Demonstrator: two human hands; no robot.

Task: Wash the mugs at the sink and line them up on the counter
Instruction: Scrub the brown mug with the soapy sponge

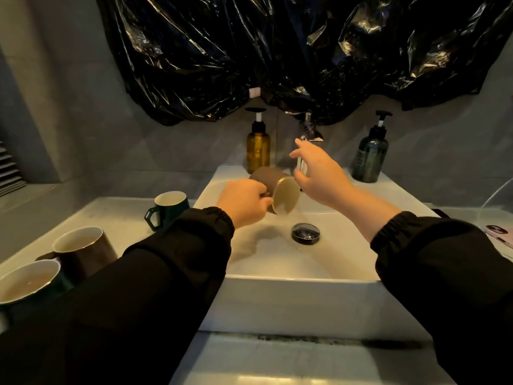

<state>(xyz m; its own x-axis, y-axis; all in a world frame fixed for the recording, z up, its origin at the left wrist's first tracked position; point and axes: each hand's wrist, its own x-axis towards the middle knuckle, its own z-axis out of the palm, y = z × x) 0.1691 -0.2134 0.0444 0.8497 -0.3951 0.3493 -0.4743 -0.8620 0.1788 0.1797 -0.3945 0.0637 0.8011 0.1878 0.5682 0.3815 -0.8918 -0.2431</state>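
My left hand (244,202) grips a brown mug (273,187) over the white sink (277,276), tipped on its side with the pale inside facing right and toward me. My right hand (319,173) hovers open just right of the mug, fingers spread in front of the chrome tap (306,129), holding nothing. On the counter to the left stand three other mugs: a dark green mug (168,208) beside the basin, a dark brown mug (83,250) nearer me, and another dark mug (26,282) at the bottom left edge.
An amber pump bottle (258,147) stands behind the basin left of the tap, a dark teal pump bottle (370,157) to its right. The black drain plug (305,233) sits mid-basin. Black plastic sheeting (277,51) covers the wall above. A pink item (499,234) lies far right.
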